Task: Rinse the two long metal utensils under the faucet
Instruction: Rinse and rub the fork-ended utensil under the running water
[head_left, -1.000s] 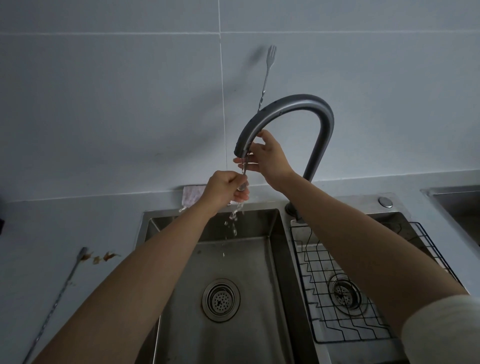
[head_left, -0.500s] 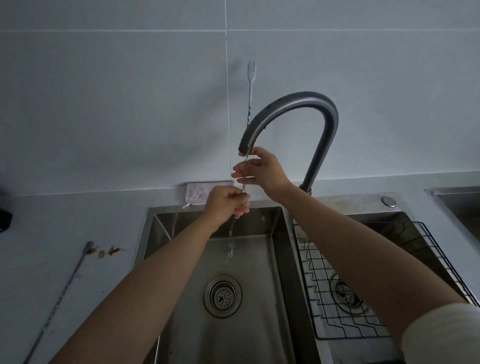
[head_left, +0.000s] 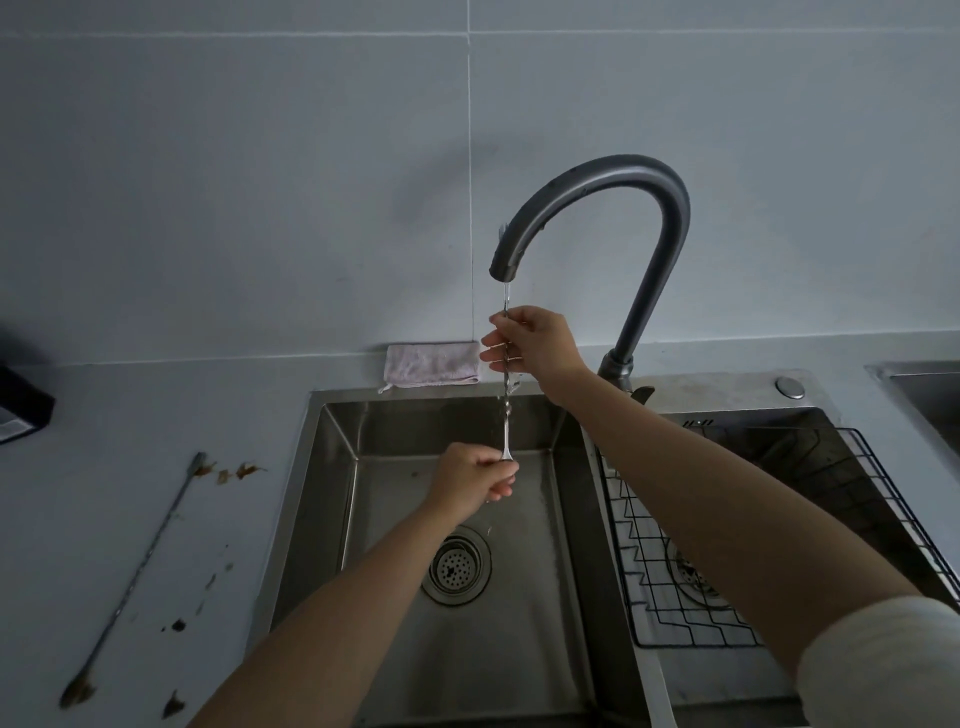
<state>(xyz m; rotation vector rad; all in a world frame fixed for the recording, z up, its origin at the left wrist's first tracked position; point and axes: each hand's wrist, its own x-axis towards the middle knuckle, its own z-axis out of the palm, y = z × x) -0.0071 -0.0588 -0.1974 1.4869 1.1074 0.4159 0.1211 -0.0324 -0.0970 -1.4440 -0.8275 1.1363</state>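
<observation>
Fingers (head_left: 493, 357) of the right hand (head_left: 537, 345) curl round the upper shaft of the first utensil (head_left: 504, 421), which stands upright in the stream just under the faucet (head_left: 597, 176) spout, over the sink (head_left: 311, 467)'s left basin. The left hand (head_left: 472, 478) pinches its lower end, seemingly the bowl. Rinsing the first is in hand. Next, likely: set it down and fetch the soiled second utensil (head_left: 140, 566) by the counter (head_left: 104, 415)'s left front edge.

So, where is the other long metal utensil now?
The other utensil lies slantwise on the counter at the left of the head view, left of the sink, with brown stains around it.
</observation>
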